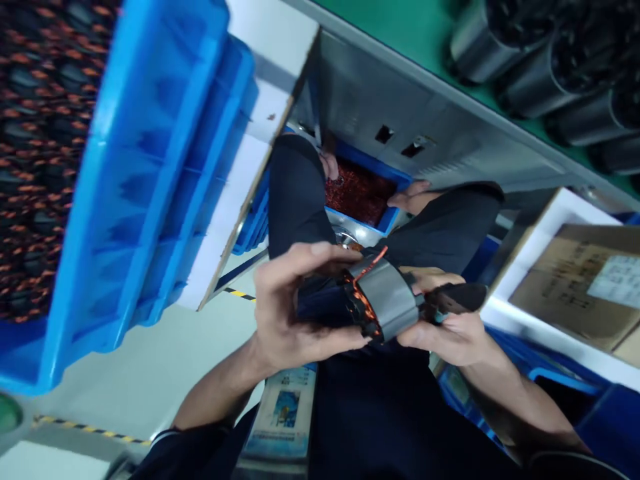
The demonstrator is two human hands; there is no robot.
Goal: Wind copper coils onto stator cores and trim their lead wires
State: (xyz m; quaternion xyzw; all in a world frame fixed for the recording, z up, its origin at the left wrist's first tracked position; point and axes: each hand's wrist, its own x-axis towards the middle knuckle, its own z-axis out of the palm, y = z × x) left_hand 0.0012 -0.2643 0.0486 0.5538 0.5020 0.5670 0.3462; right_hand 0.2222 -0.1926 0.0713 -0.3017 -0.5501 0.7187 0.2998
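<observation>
A motor stator (391, 298), a grey metal ring with copper windings and black end pieces, is held between both hands above my lap. My left hand (287, 310) grips its winding end, thumb and fingers on opposite sides. One loose copper wire end (373, 262) sticks out past the rim. Around the other end of the stator closes my right hand (450, 327). That hand also has a dark tool-like piece (460, 297) with a bit of teal in it; its exact kind is unclear.
Blue crates (130, 167) with many copper-wound parts stand on a white surface at left. Metal cylinders (493, 43) line a green bench top (400, 27) at upper right. Below, between my knees, is a blue bin (400, 180) of reddish-brown material. A cardboard box (565, 280) lies right.
</observation>
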